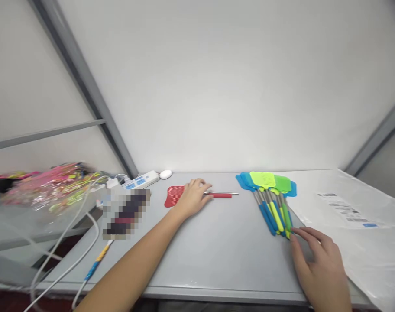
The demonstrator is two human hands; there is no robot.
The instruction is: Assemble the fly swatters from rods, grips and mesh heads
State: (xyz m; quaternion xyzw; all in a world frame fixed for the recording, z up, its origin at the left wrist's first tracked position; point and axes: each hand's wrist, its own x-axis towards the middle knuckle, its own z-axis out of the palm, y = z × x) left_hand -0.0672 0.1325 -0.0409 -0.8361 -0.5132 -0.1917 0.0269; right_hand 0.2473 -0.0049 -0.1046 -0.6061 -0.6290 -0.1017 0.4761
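My left hand [193, 198] is over the middle of a red fly swatter [173, 196] lying flat. Its thumb and index finger are apart near the metal shaft and red grip, and the palm hides part of the swatter. On the right, several blue, yellow and green fly swatters [266, 178] lie overlapping in a fan, heads toward the wall and handles toward me. My right hand [322, 266] is beside the handle ends, its thumb and index fingertips close to or touching the green handle [286, 216]. There is a gap between those fingers further back.
A white plastic bag [343, 216] with a printed label covers the table's right side. At the left are a power strip [142, 178], white cables [95, 234], a pixelated phone-like object [127, 214] and clear bags of colourful items [54, 186]. A white wall closes off the back.
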